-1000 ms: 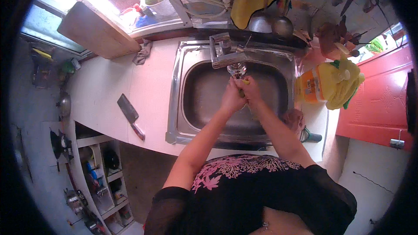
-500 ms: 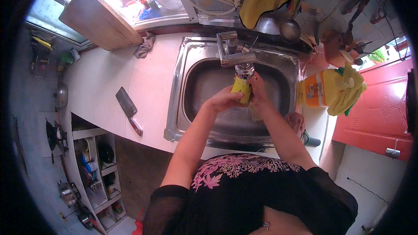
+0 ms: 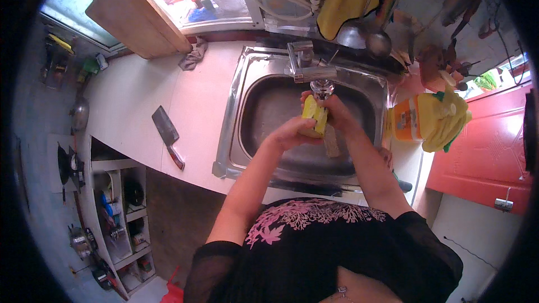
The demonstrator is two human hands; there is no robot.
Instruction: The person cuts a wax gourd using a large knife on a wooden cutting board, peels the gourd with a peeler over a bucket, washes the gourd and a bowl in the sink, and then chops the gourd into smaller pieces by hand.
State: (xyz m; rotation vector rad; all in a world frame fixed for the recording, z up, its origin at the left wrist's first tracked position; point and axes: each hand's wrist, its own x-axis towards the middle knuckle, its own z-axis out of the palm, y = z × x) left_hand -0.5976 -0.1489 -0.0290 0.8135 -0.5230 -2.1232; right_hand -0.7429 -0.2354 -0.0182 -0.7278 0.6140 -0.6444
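Observation:
Both hands are over the metal sink (image 3: 245, 134), under the chrome faucet (image 3: 317, 74). A yellow-green chunky piece (image 3: 314, 113) is gripped between them; its exact kind is unclear. My left hand (image 3: 296, 133) is closed round its near left side, thumb on top. My right hand (image 3: 340, 113) is closed on its far right side, close below the spout, its fingers partly hidden. Below the right wrist, a tan, rough-looking strip (image 3: 333, 145) shows in the basin, partly behind the forearm.
A cleaver (image 3: 167, 134) lies on the white counter (image 3: 129, 101) to the left. A wooden cutting board (image 3: 135, 17) leans by the window, beside a grey rag (image 3: 193, 55). At the right stands a yellow jug (image 3: 407, 119) with yellow gloves (image 3: 446, 126) draped over it. Ladles (image 3: 378, 44) hang behind.
The yellow-green piece has been turned in my hands, and my right hand now sits higher, over its far end. More of the tan strip shows. The view has shifted slightly.

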